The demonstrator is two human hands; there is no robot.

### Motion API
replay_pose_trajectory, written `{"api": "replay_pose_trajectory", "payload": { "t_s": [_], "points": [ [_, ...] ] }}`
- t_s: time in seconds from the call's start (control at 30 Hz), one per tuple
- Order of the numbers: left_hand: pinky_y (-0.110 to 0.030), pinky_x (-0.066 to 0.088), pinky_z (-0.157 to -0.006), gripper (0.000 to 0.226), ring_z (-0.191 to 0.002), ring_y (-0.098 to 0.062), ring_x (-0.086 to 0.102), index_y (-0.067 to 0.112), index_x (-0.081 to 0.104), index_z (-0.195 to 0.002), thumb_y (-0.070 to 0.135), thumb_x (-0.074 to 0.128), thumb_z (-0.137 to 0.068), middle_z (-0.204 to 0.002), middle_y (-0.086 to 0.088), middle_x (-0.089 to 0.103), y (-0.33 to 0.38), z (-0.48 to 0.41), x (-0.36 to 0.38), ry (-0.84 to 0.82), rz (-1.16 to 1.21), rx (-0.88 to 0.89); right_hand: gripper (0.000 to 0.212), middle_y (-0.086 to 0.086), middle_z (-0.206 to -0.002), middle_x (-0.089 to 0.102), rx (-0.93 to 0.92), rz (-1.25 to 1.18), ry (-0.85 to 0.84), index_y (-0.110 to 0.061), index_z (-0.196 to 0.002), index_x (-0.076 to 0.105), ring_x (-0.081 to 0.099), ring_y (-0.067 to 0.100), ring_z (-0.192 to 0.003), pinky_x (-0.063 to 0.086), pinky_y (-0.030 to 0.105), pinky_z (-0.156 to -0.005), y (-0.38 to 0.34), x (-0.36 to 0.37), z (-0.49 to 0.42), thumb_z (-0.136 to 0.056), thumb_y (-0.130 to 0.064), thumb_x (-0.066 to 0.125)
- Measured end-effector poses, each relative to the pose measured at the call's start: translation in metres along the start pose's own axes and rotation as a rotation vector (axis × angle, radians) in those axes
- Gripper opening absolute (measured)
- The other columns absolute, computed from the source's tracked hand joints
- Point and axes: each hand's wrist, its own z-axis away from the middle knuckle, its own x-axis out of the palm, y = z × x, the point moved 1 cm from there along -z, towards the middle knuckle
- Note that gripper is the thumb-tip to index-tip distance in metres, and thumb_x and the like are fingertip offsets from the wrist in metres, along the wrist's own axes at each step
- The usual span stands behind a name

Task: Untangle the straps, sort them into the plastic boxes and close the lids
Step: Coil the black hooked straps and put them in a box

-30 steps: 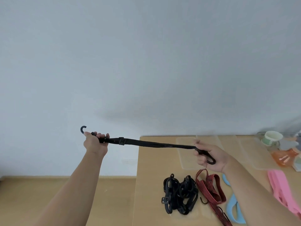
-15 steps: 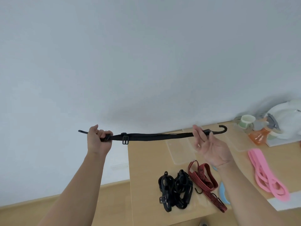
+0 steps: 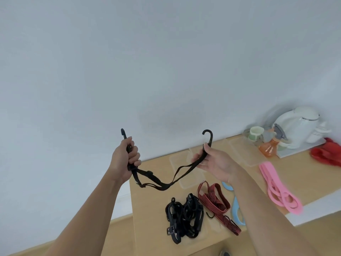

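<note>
— Where's the black strap [image 3: 162,186]?
— Mid-frame, sagging between both hands, a hook [image 3: 208,134] at each end (a buckle [image 3: 149,172] sits towards the left)
— And the grips?
— The left hand [image 3: 124,159] is fisted round one end; the right hand [image 3: 215,161] pinches the other under its thumb

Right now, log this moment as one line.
left hand: grips black strap below one hook | right hand: pinches other hook end | black strap: slack, sagging between hands | black tangle, red strap, pink straps: on table
</note>
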Motion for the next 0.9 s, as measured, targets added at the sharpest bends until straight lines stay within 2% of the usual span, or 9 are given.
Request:
{"api": "replay_pose_trajectory", "payload": {
  "t_s": [0.13, 0.23, 0.37, 0.43, 0.57, 0.63, 0.73, 0.8, 0.9],
  "points": [
    [-0.031, 0.038, -0.058, 0.028, -0.053, -0.018, 0.024, 0.018, 0.041, -0.073, 0.023, 0.046, -0.101, -0.063, 0.0, 0.026, -0.007, 0.01, 0.031, -0.061, 0.004, -0.005, 0.012, 0.011, -0.078, 0.061, -0.027, 0.006, 0.042, -0.004, -0.095, 0.062, 0.062, 0.027, -0.066, 0.056, 0.049, -0.083, 0.0, 0.009, 0.003, -0.097, -0.016, 0.064],
    [-0.035, 0.043, -0.068, 0.03, -0.057, -0.02, 0.033, 0.017, 0.041, -0.074, 0.024, 0.043, -0.103, -0.067, -0.002, 0.034, -0.014, 0.018, 0.061, -0.109, 0.045, -0.014, 0.02, 0.009, -0.077, 0.062, -0.096, 0.144, 0.088, -0.008, -0.089, 0.06, 0.058, 0.02, -0.061, 0.052, 0.034, -0.059, 0.002, 0.023, 0.006, -0.09, -0.022, 0.074],
    [-0.042, 0.051, -0.085, 0.037, -0.08, -0.022, 0.06, 0.017, 0.05, -0.076, 0.035, 0.043, -0.107, -0.088, -0.006, 0.062, -0.022, 0.03, 0.106, -0.169, 0.034, -0.02, 0.018, 0.008, -0.099, 0.077, -0.23, 0.249, 0.079, -0.011, -0.094, 0.073, 0.074, 0.022, -0.095, 0.059, 0.038, -0.084, 0.003, 0.047, 0.007, -0.089, -0.028, 0.076],
    [-0.046, 0.051, -0.093, 0.04, -0.091, -0.024, 0.065, 0.017, 0.054, -0.077, 0.039, 0.042, -0.108, -0.108, -0.005, 0.069, -0.024, 0.037, 0.128, -0.176, 0.003, 0.006, 0.009, 0.005, -0.093, 0.078, -0.275, 0.326, 0.055, -0.02, -0.093, 0.077, 0.074, 0.021, -0.095, 0.056, 0.039, -0.094, 0.004, 0.054, 0.009, -0.088, -0.027, 0.078],
    [-0.052, 0.051, -0.1, 0.041, -0.105, -0.036, 0.063, 0.02, 0.071, -0.092, 0.048, 0.044, -0.105, -0.134, -0.009, 0.06, -0.031, 0.037, 0.153, -0.097, -0.146, 0.09, 0.011, 0.006, -0.084, 0.078, -0.289, 0.351, 0.035, -0.018, -0.096, 0.078, 0.076, 0.019, -0.086, 0.055, 0.028, -0.086, -0.004, 0.046, 0.019, -0.086, -0.023, 0.08],
    [-0.055, 0.05, -0.106, 0.041, -0.113, -0.027, 0.06, 0.027, 0.076, -0.097, 0.05, 0.042, -0.105, -0.134, -0.009, 0.057, -0.034, 0.035, 0.158, -0.073, -0.238, 0.149, 0.004, -0.001, -0.078, 0.077, -0.288, 0.351, 0.047, -0.02, -0.085, 0.078, 0.074, 0.013, -0.08, 0.052, 0.024, -0.083, -0.009, 0.038, 0.023, -0.084, -0.02, 0.081],
    [-0.052, 0.039, -0.115, 0.041, -0.128, -0.02, 0.051, 0.037, 0.077, -0.1, 0.05, 0.038, -0.107, -0.129, -0.001, 0.06, -0.037, 0.036, 0.163, -0.069, -0.325, 0.185, 0.021, -0.001, -0.075, 0.075, -0.319, 0.37, 0.054, -0.026, -0.065, 0.074, 0.07, 0.011, -0.076, 0.052, 0.029, -0.085, -0.013, 0.026, 0.026, -0.081, -0.015, 0.083],
    [-0.048, 0.046, -0.11, 0.041, -0.124, -0.024, 0.057, 0.039, 0.076, -0.105, 0.051, 0.037, -0.107, -0.128, -0.004, 0.059, -0.038, 0.037, 0.169, -0.087, -0.326, 0.177, 0.012, 0.004, -0.078, 0.075, -0.331, 0.37, 0.04, -0.021, -0.073, 0.077, 0.07, 0.013, -0.077, 0.053, 0.03, -0.084, -0.017, 0.022, 0.028, -0.081, -0.015, 0.083],
    [-0.033, 0.06, -0.076, 0.037, -0.09, -0.023, 0.071, 0.035, 0.07, -0.122, 0.048, 0.038, -0.108, -0.121, -0.005, 0.058, -0.041, 0.04, 0.185, -0.112, -0.282, 0.17, 0.011, 0.007, -0.08, 0.075, -0.355, 0.384, 0.034, -0.015, -0.09, 0.078, 0.07, 0.019, -0.079, 0.055, 0.03, -0.083, -0.023, 0.021, 0.027, -0.081, -0.02, 0.083]
  ]
}}
